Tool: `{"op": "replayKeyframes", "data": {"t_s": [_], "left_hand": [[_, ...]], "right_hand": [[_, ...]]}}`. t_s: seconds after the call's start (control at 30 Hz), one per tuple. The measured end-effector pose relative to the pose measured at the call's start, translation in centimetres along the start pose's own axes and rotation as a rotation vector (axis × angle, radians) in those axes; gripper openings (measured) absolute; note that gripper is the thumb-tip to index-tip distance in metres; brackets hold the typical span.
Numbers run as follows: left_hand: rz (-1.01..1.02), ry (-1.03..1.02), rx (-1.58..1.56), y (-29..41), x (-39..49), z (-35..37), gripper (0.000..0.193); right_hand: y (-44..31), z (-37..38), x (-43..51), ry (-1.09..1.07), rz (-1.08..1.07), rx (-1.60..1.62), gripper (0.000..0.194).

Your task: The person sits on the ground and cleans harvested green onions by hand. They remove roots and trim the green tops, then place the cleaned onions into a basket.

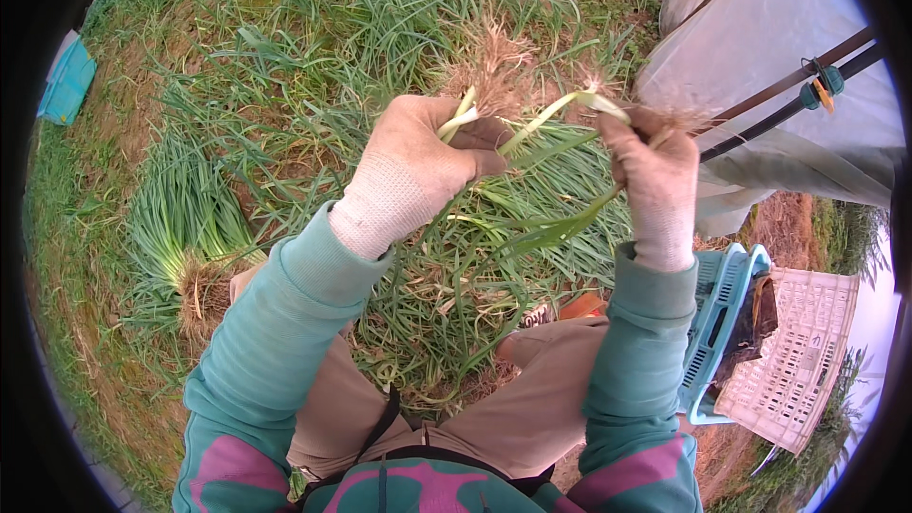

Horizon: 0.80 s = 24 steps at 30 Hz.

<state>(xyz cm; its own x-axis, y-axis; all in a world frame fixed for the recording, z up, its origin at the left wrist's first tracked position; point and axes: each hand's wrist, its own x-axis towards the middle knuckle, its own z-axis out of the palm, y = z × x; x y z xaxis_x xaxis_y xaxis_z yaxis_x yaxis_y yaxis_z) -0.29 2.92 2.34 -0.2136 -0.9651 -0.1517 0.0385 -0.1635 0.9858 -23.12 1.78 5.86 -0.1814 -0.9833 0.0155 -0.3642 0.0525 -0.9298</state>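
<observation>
Both of my hands wear dirty knitted gloves with coated fingers. My left hand [420, 157] grips a few rooted allium stalks [463, 114], like spring onions, whose shaggy brown roots [499, 68] stick up past the fingers. Between the hands runs a bent pale stalk [539, 121]. Its white base reaches my right hand [654, 171], which pinches stalks with fine roots and hanging green leaves [563, 228]. Below the hands lies a spread of cut or pulled green stalks [570, 189]. Loose trimmed leaves [420, 328] cover the ground between my legs.
At left rests a thick bundle of rooted stalks [185, 206]. Growing plants [399, 7] fill the ground ahead. Plastic sheeting [755, 28] and dark pipes [776, 114] with a clamp stand at upper right. Blue [702, 328] and white [805, 349] crates sit at right; a teal crate [69, 82] lies far left.
</observation>
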Motion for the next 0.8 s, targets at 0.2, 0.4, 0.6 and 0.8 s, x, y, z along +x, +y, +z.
{"op": "replayKeyframes", "data": {"t_s": [0.2, 0.4, 0.6, 0.8], "left_hand": [[-0.029, -0.030, 0.064, 1.3, -0.5, -0.9, 0.026], [-0.124, -0.022, 0.098, 2.1, -1.0, -2.3, 0.029], [-0.076, -0.076, 0.070, 1.4, -0.8, -1.7, 0.026], [-0.177, -0.225, 0.099, 1.8, -0.6, -1.1, 0.033]], "right_hand": [[5.3, -8.2, 4.1, 0.538, -0.072, 0.122, 0.021], [4.8, -12.1, 2.0, 0.225, 0.113, -0.127, 0.023], [3.2, -5.4, 0.0, -0.212, 0.178, 0.069, 0.044], [1.5, 0.3, -0.2, 0.015, 0.222, 0.323, 0.030]]}}
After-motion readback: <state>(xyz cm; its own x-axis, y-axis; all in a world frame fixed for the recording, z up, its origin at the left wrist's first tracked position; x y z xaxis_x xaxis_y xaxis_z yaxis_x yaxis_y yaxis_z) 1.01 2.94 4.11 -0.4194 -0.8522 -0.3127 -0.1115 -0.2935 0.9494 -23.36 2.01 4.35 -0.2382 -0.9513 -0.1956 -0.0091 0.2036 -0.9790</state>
